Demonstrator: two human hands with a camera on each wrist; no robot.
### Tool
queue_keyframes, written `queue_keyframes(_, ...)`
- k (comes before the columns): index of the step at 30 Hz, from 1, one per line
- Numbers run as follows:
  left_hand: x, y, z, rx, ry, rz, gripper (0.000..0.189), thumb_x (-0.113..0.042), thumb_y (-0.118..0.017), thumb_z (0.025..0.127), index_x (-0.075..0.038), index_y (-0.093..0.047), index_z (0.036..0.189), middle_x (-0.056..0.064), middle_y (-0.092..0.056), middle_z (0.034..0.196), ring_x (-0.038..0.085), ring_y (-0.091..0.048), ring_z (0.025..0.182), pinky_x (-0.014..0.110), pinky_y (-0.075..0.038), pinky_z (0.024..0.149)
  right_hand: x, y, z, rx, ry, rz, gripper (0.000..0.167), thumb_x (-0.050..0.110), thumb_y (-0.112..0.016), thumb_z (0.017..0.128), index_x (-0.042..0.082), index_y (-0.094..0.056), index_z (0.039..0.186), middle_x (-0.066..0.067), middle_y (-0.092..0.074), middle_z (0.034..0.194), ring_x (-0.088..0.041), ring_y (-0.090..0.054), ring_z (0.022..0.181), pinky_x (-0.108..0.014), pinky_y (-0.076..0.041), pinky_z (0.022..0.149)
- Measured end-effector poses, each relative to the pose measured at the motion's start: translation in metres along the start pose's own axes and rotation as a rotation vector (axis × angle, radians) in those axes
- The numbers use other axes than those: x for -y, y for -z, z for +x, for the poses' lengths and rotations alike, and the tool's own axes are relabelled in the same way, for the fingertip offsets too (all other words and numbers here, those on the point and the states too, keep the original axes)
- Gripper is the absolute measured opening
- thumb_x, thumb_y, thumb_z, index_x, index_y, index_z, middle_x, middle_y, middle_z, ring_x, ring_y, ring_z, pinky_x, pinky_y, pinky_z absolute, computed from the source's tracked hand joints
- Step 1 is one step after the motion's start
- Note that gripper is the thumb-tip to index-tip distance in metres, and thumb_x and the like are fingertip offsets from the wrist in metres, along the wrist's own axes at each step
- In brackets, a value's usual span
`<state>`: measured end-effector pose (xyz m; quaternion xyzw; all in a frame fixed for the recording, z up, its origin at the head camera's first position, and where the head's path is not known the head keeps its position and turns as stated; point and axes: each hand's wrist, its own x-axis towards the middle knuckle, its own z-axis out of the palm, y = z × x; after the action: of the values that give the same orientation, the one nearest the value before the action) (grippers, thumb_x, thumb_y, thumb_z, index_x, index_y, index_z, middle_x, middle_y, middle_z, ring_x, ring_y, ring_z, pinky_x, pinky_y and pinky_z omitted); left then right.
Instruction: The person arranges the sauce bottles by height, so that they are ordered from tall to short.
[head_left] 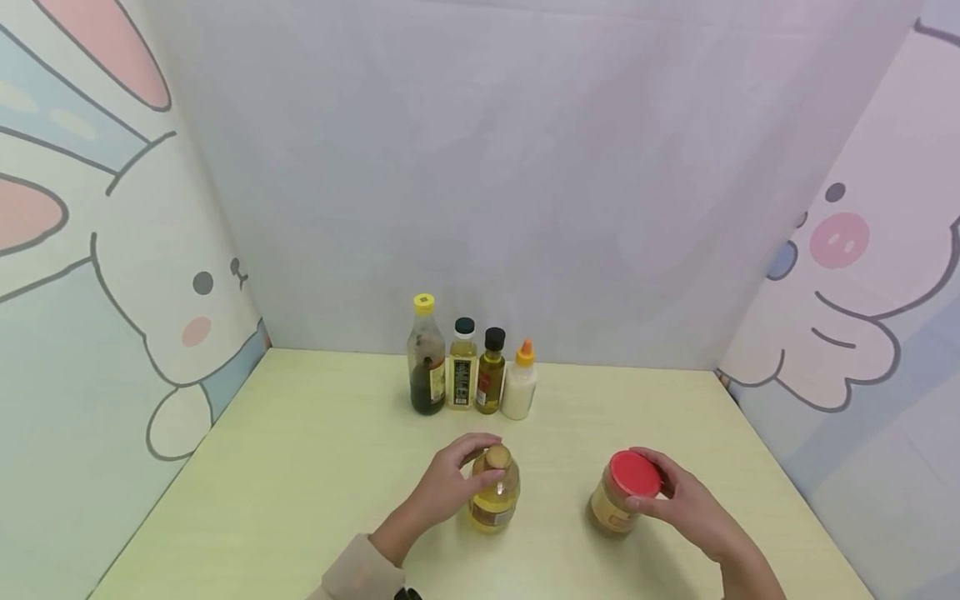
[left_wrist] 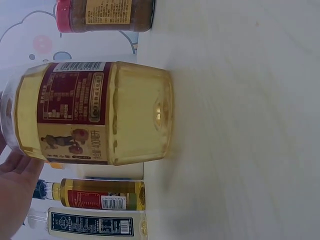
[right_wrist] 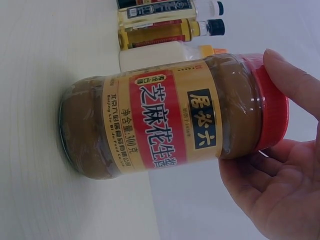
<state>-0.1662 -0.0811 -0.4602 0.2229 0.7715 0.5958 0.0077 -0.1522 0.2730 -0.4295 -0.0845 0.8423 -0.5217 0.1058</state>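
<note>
My left hand (head_left: 447, 487) grips a squat bottle of yellow oil (head_left: 495, 505) around its neck, thumb and fingers either side of the tan cap (head_left: 498, 456). In the left wrist view this bottle shows a red and tan label, its base close over the tabletop. My right hand (head_left: 688, 507) holds a jar of sesame peanut butter (right_wrist: 172, 120) near the top, with the thumb at its red lid (right_wrist: 272, 107) and the fingers round the far side. The brown spread shows through the jar, which leans slightly, its base at the table.
Behind the hands, a row stands on the pale table (head_left: 300, 483): a dark sauce bottle (head_left: 427, 375) with a yellow cap, a pale oil bottle (head_left: 462, 371), a dark-capped oil bottle (head_left: 491, 379) and a white squeeze bottle (head_left: 519, 390). A grey backdrop (head_left: 480, 183) and cartoon-printed side walls surround them.
</note>
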Motion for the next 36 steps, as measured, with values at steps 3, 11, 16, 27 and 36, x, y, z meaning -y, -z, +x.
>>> queue_keyframes(3,0.000,-0.001,0.000,-0.008,-0.004,-0.012,0.044,-0.027,-0.069,0.093,-0.006,-0.058,0.129,0.002,-0.058,0.127,0.021,-0.052,0.122,0.040,-0.039,0.105,0.000,0.000,0.000,-0.005,-0.009,0.005,0.073,0.015,-0.077,0.085,-0.003,-0.037,0.143,-0.023,-0.046,0.137,-0.043,-0.043,0.126,-0.030,-0.052,0.086)
queue_keyframes(11,-0.002,-0.007,-0.002,-0.062,0.005,-0.005,0.037,-0.021,-0.069,0.093,-0.006,-0.061,0.125,0.005,-0.061,0.125,0.025,-0.054,0.119,0.047,-0.041,0.102,0.001,0.001,0.001,-0.006,-0.012,0.010,0.074,0.015,-0.076,0.085,-0.004,-0.036,0.143,-0.024,-0.045,0.138,-0.042,-0.043,0.126,-0.026,-0.051,0.084)
queue_keyframes(16,0.003,-0.009,-0.002,-0.073,0.011,0.003,0.038,-0.029,-0.069,0.093,-0.010,-0.063,0.124,0.002,-0.063,0.124,0.024,-0.055,0.120,0.049,-0.041,0.102,0.001,0.002,0.001,-0.007,-0.026,0.005,0.074,0.017,-0.077,0.084,-0.002,-0.036,0.143,-0.024,-0.044,0.139,-0.046,-0.039,0.129,-0.028,-0.050,0.086)
queue_keyframes(27,0.003,-0.012,-0.004,-0.088,0.020,-0.030,0.040,-0.028,-0.068,0.094,-0.006,-0.061,0.126,0.003,-0.062,0.126,0.026,-0.052,0.123,0.049,-0.038,0.104,0.001,0.001,0.001,-0.006,-0.025,-0.019,0.075,0.019,-0.077,0.085,-0.002,-0.036,0.144,-0.025,-0.043,0.140,-0.049,-0.036,0.131,-0.037,-0.051,0.091)
queue_keyframes(36,0.002,-0.014,-0.007,-0.093,0.030,-0.062,0.040,-0.025,-0.067,0.094,-0.008,-0.061,0.129,0.004,-0.059,0.130,0.026,-0.051,0.124,0.051,-0.039,0.103,0.001,0.001,0.001,-0.008,-0.028,-0.014,0.075,0.019,-0.077,0.084,-0.002,-0.036,0.144,-0.024,-0.043,0.140,-0.048,-0.036,0.131,-0.032,-0.049,0.090)
